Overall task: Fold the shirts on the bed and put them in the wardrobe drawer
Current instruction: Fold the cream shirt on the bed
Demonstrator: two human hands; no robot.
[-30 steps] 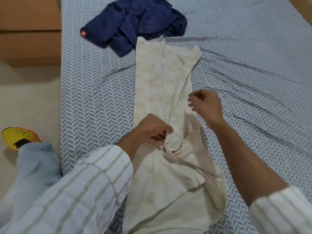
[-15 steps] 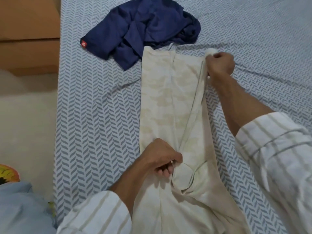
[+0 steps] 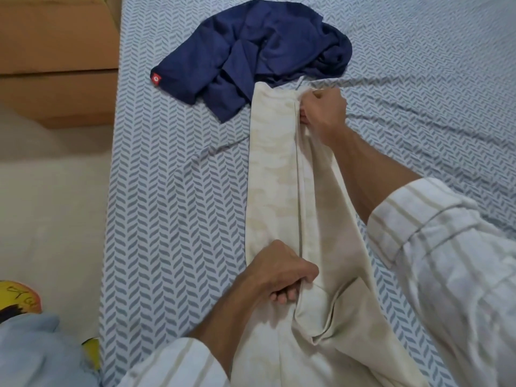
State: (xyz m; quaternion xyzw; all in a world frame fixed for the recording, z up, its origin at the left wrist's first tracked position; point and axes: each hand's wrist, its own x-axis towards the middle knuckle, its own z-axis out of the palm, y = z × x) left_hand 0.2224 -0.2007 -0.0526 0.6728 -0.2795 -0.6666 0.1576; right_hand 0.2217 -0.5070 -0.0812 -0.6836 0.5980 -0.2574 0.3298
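Note:
A cream shirt with a faint camouflage print lies lengthwise on the bed, its right side folded in over the middle. My left hand grips the folded edge near the shirt's lower part. At the far end my right hand pinches the same folded edge and holds it over the shirt's centre line. A crumpled navy shirt with a small red tag lies just beyond the cream one, touching its far end.
The bed wears a blue-grey herringbone sheet. A brown wooden cabinet stands to the left of the bed, beyond the beige floor. My leg in light blue trousers and a yellow slipper show at the lower left.
My right hand took hold of the shirt's far right corner and carried it leftwards over the middle, folding the right side in. My left hand kept its grip.

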